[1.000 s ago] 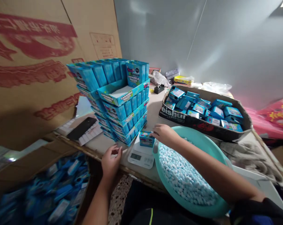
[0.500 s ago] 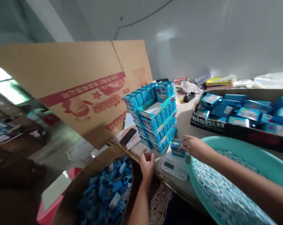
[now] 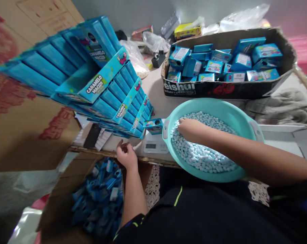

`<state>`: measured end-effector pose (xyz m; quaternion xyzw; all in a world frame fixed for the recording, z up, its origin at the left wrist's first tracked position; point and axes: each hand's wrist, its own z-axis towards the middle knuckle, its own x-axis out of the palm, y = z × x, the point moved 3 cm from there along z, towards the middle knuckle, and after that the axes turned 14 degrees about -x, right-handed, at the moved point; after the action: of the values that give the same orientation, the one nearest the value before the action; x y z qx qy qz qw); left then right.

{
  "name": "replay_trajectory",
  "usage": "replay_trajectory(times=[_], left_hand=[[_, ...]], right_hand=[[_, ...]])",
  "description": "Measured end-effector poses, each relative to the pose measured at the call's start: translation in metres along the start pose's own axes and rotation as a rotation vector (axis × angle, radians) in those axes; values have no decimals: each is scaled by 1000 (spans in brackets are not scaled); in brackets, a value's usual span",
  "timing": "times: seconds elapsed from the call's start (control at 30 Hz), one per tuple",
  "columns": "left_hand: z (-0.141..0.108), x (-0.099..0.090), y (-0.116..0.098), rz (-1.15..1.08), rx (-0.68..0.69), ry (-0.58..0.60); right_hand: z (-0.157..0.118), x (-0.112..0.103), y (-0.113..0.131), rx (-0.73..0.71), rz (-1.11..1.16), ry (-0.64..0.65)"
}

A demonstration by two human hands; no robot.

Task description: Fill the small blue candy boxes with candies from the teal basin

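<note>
My right hand [image 3: 190, 128] is down in the small pale blue and white candies [image 3: 209, 154] inside a turquoise basin [image 3: 219, 106], its fingertips partly sunk among them. My left hand [image 3: 126, 154] rests near the table's front edge, fingers curled and apart, holding nothing. One small blue box [image 3: 154, 126] stands on the white scale [image 3: 155, 146], beside the basin's left handle. Left of the scale rises a tall stack of display trays [image 3: 94, 88] filled with blue boxes; the top tray has a gap.
Behind the basin is a black carton [image 3: 204, 88] of blue boxes. A large carton [image 3: 59, 183] of blue boxes stands below the table at left. A dark phone [image 3: 92, 135] lies left of the stack, before a big cardboard panel [image 3: 59, 142].
My right hand has left the small box on the scale and moved right into the candies. The view has turned down and to the right. My left hand stays near the table edge.
</note>
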<state>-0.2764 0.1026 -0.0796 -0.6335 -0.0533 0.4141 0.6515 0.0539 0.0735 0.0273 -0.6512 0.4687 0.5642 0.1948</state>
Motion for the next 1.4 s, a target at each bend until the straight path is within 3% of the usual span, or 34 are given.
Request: replay_trajectory(times=[0.13, 0.4, 0.6, 0.87, 1.07, 1.17, 1.23, 1.33, 1.4], left_hand=[[-2, 0, 0, 17, 14, 16], [3, 0, 17, 64, 0, 28], [5, -4, 22, 125, 75, -5], [9, -13, 21, 94, 160, -1], [9, -16, 24, 69, 179, 10], [4, -28, -4, 21, 349, -74], [2, -40, -44, -13, 571, -175], [11, -58, -124, -43, 798, -349], [26, -62, -178, 3, 827, -349]], right_hand=[[7, 2, 2, -11, -32, 96], [13, 13, -14, -36, -57, 71], [7, 8, -1, -45, -71, 43], [27, -38, 35, -138, -261, -193], [71, -35, 45, -173, -140, -283], [75, -45, 47, -210, -90, -263], [63, -72, 52, -241, -92, -297], [34, -140, 68, -286, -93, -443], [21, -194, 86, -322, -96, -636]])
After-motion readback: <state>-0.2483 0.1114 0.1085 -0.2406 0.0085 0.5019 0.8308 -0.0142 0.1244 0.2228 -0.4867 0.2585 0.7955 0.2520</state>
